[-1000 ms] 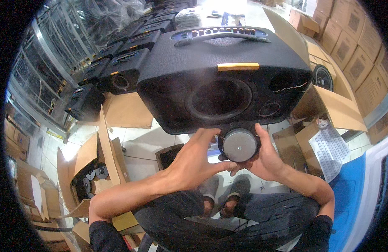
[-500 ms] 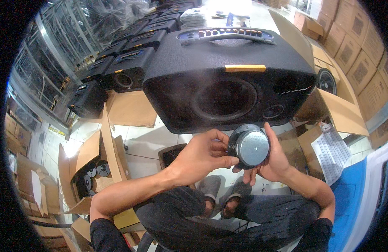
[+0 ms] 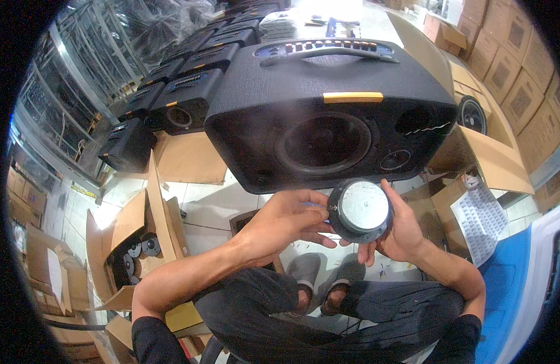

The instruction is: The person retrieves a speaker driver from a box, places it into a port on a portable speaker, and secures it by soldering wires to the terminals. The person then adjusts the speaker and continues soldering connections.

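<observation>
A round speaker driver (image 3: 364, 207), with a flat silvery back and a black rim, is held by my right hand (image 3: 402, 229) from its right side and underneath. My left hand (image 3: 286, 219) is at the driver's left edge, beside a small terminal. Its thumb and forefinger are pinched together, and a small bluish bit shows there, too small to name; the other fingers stretch below. Just beyond my hands stands a large black speaker cabinet (image 3: 256, 121) with a handle on top, a yellow strip on its front edge, a big woofer (image 3: 325, 142) and a smaller round opening with a ring.
An open cardboard box (image 3: 119, 227) with several round drivers stands at left. Several black cabinets (image 3: 189, 91) line up behind it. At right are a larger driver (image 3: 472, 116), an open carton, a printed sheet (image 3: 479, 224), a blue surface (image 3: 504, 291) and stacked cartons (image 3: 510, 67).
The driver has tilted, so its back now catches more light. My left thumb has drawn back from the driver's lower edge up to its left side, near the terminal.
</observation>
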{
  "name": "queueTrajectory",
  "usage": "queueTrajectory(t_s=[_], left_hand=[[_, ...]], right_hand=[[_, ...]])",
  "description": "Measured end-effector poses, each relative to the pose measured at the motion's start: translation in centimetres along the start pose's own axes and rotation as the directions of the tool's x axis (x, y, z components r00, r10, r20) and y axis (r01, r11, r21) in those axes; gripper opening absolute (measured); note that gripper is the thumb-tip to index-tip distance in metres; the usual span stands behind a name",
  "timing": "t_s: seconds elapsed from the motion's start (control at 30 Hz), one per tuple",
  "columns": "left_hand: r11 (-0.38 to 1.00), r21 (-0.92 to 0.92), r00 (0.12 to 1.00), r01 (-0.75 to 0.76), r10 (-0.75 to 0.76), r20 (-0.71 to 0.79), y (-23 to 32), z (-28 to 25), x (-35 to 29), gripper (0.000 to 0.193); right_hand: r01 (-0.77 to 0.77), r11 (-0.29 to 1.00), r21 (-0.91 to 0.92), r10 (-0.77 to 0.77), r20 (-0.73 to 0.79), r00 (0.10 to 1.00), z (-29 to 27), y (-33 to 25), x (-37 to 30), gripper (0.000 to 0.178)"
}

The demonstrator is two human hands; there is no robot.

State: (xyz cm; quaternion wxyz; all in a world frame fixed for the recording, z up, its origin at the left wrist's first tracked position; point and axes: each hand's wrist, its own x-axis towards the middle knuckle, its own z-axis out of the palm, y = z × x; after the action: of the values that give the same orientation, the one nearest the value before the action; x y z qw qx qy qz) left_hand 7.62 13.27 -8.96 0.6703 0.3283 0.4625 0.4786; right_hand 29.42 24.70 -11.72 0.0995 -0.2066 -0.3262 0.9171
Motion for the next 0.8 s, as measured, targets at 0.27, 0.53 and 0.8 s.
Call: queueTrajectory(t_s=[0.27,0.53,0.8], left_hand=[[0.999,0.005,0.999,0.037,-0.037,0.029,0.7,0.8,-0.4,0.033],[0.998,0.055,0.996,0.035,-0.039,0.076,0.9,0.9,-0.4,0.028],[0.996,0.084,0.993,0.023,-0.033,0.114,1.0,1.0,-0.3,0.031]], right_hand=[[0.046,0.992,0.116,-0.030,-0.134,0.991,-0.9,0.5,0.2,0.059],[0.019,0.995,0.102,0.004,-0.214,0.977,-0.3,0.0,-0.1,0.052],[-0.006,0.986,0.168,0.015,-0.055,0.998,-1.9,0.9,0.2,0.053]])
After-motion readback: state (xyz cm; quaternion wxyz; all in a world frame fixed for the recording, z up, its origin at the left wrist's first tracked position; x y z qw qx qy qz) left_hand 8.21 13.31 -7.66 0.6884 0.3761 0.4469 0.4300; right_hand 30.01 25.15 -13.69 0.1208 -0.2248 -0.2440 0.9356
